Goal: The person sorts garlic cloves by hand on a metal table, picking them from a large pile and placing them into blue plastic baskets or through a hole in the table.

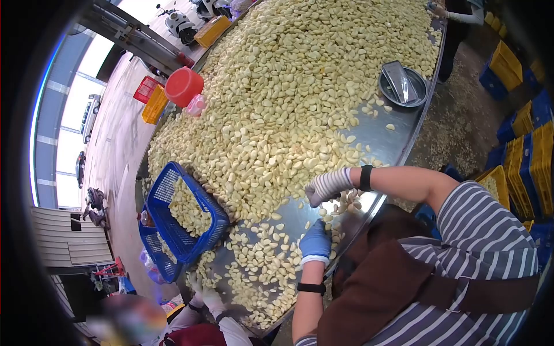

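Note:
Peeled garlic cloves (277, 138) lie in a thick heap over a metal table (384, 135). My right hand (330, 186), in a white striped knit glove, is low over the heap's near edge with its fingers curled down. Just below it in the view, my left hand (315, 242) wears a blue glove; its fingers are drawn together among loose cloves. What either hand has between its fingers is hidden. Some brownish cloves (350, 203) lie beside my right hand, close to the table edge.
A blue basket (216, 225) partly filled with cloves stands on the table. A metal bowl (424, 86) holds a shiny tray-like piece. A red tub (183, 86) sits across the heap. A co-worker's gloved hands (210, 300) are at the lower end. Stacked crates (522, 176) stand behind me.

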`<control>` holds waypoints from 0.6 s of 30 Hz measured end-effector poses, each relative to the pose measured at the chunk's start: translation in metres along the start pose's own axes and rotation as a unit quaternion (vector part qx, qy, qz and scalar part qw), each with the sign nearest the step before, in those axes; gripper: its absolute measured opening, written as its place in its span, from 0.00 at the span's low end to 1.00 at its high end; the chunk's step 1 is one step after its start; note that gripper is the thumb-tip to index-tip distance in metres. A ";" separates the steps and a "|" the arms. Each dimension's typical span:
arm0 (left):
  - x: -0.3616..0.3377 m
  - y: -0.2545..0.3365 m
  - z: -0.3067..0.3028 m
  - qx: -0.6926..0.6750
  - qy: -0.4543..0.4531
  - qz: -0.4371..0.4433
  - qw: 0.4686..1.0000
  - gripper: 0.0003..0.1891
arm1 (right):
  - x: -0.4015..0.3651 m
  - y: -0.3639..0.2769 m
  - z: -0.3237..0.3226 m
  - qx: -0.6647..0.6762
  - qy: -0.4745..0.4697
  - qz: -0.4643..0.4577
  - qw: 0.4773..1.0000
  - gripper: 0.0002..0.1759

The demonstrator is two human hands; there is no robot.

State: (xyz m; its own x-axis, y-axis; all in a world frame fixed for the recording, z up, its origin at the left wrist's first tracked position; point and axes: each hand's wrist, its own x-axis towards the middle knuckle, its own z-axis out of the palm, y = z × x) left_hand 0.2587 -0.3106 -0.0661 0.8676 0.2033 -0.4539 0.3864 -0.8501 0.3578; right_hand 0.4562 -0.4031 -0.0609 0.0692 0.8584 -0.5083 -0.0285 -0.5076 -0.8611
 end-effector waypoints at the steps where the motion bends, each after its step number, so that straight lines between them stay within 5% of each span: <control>1: -0.002 0.006 -0.007 -0.044 -0.007 -0.001 0.999 0.11 | -0.013 0.005 -0.006 0.146 -0.012 -0.030 0.989 0.10; 3: 0.003 -0.001 0.002 -0.026 0.005 0.014 1.000 0.11 | -0.053 -0.018 -0.007 0.324 0.016 -0.040 0.945 0.08; 6: 0.014 -0.008 0.016 0.020 0.018 0.014 1.000 0.12 | -0.039 0.001 -0.003 0.290 0.044 -0.040 0.955 0.07; 8: 0.018 -0.007 0.020 0.047 0.021 -0.003 0.999 0.12 | -0.023 0.008 0.007 0.032 0.049 -0.014 0.998 0.08; 9: 0.019 -0.005 0.020 0.043 0.045 -0.010 0.998 0.13 | -0.015 0.015 0.017 -0.222 0.064 -0.047 0.972 0.07; 10: 0.019 -0.005 0.020 0.038 0.068 -0.018 0.997 0.14 | -0.009 0.022 0.027 -0.461 0.074 -0.076 0.881 0.08; 11: 0.021 -0.016 0.026 0.038 0.069 -0.019 0.997 0.14 | -0.012 0.025 0.035 -0.462 0.074 -0.078 0.881 0.08; 12: 0.025 -0.031 0.032 -0.144 0.063 -0.012 0.988 0.15 | -0.017 0.027 0.040 -0.528 0.064 -0.080 0.843 0.08; 13: 0.030 -0.048 0.037 -0.321 0.057 -0.003 0.945 0.16 | -0.020 0.028 0.042 -0.591 0.054 -0.082 0.801 0.09; 14: 0.011 -0.036 -0.003 -0.558 -0.070 -0.130 0.817 0.17 | -0.018 0.032 0.043 -0.593 0.052 -0.086 0.799 0.09; 16: -0.015 -0.037 -0.021 -0.793 -0.014 -0.115 0.599 0.16 | -0.009 0.041 0.050 -0.622 0.073 -0.065 0.777 0.09; 18: -0.027 -0.032 -0.031 -0.830 0.008 -0.093 0.550 0.16 | -0.007 0.041 0.052 -0.591 0.087 -0.101 0.796 0.11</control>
State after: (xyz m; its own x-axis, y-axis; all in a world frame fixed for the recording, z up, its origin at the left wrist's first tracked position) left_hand 0.2325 -0.2735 -0.0399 0.7626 0.2267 -0.6058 0.2112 0.7980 0.5645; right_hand 0.4023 -0.4258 -0.0937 0.0931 0.9601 -0.2637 0.9514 -0.1639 -0.2609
